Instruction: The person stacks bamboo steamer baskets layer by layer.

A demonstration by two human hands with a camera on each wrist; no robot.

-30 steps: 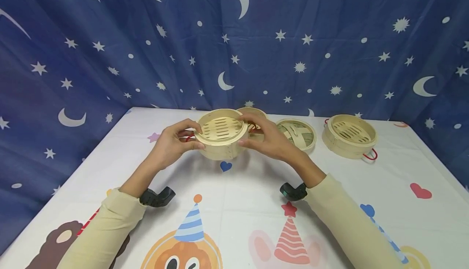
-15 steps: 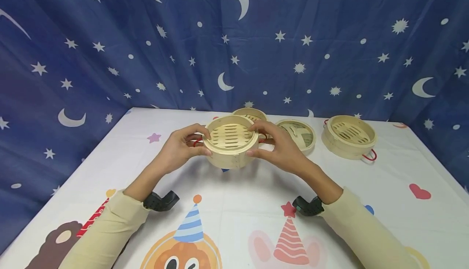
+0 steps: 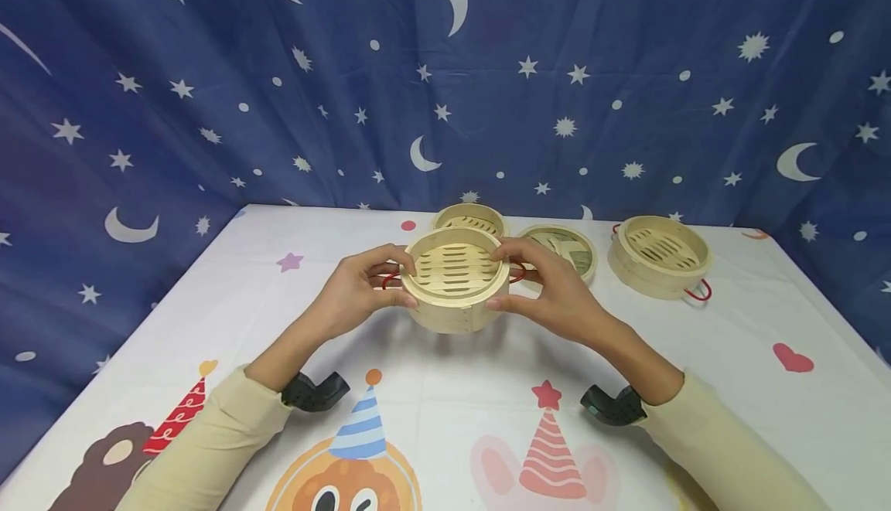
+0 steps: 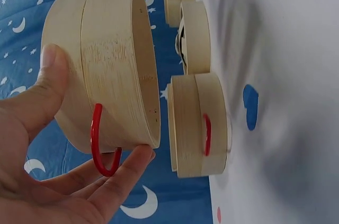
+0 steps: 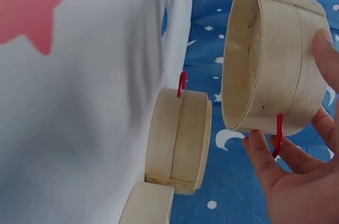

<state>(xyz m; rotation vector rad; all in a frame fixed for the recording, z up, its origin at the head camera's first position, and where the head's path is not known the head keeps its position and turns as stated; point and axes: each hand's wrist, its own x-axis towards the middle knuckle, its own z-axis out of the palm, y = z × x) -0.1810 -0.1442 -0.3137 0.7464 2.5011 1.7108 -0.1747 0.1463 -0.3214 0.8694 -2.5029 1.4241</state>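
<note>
A round bamboo steamer basket (image 3: 455,318) with a slatted floor and red side handles is held above the table between both hands. My left hand (image 3: 360,288) grips its left side, the thumb on the front wall and a finger over the rim. On the opposite side my right hand (image 3: 557,288) grips it in the same way. Both wrist views show the held steamer basket (image 4: 108,60) raised off the cloth, its underside open. Behind it stands a second steamer basket (image 3: 470,213), partly hidden. Beside that lies a woven bamboo lid (image 3: 574,248), partly covered by my right hand.
A third steamer basket (image 3: 647,275) with red handles stands at the back right. The table has a white cloth (image 3: 459,434) printed with party-hat animals and hearts. A blue curtain (image 3: 334,70) with stars and moons hangs behind the table's back edge.
Both hands have carried the steamer basket to the right and slightly nearer to me. More of the basket behind it now shows. The lid and the right-hand basket have stayed in place.
</note>
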